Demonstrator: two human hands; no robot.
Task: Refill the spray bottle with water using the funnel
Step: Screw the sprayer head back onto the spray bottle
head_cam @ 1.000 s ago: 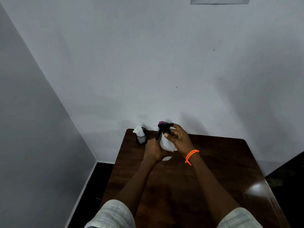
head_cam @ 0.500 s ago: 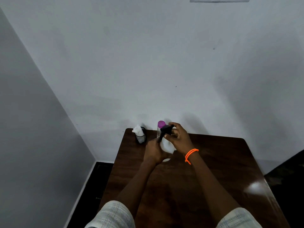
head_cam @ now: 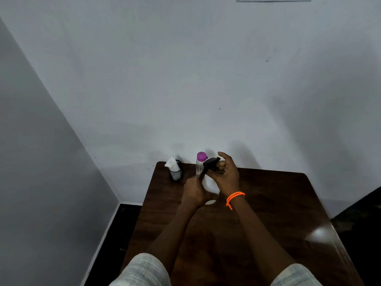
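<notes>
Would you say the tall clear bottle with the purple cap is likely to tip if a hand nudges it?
Probably yes: the clear bottle looks tall and slim, standing upright on the table. It appears to be light plastic, though its fill level cannot be made out. The left hand works close beside it, so a knock seems plausible.

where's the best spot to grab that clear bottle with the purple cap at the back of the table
Probably round the clear bottle at its slim middle, just below the purple cap, coming from its left side. It stands upright near the table's far edge, and the right hand with the black spray head crowds its right side.
</notes>
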